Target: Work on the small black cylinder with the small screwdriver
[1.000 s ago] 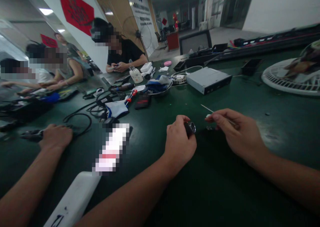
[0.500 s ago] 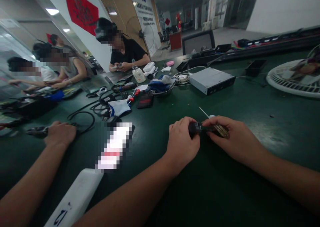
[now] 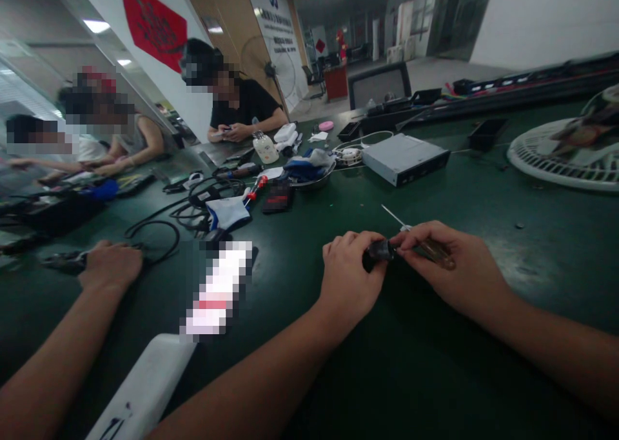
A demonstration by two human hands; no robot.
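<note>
My left hand (image 3: 352, 275) is wrapped round a small dark cylindrical part (image 3: 380, 252), whose open end faces right. Close beside it, my right hand (image 3: 447, 259) has a screwdriver with a clear amber handle (image 3: 438, 252) tucked in its fingers. The thin metal shaft (image 3: 393, 215) points up and to the left. The thumb and forefinger of my right hand are pinched at the end of the dark part; anything tiny between them is too small to make out.
Another person's hand (image 3: 110, 266) rests on a dark object at the left. A white bar (image 3: 145, 385) and a lit phone (image 3: 220, 288) lie between. Behind are cables, a grey drive box (image 3: 405, 157) and a white fan grille (image 3: 541, 153).
The fingertips of my right hand have closed in on the dark part's end, and the screwdriver handle has turned slightly. The dark part's open end shows more. The view has shifted a little.
</note>
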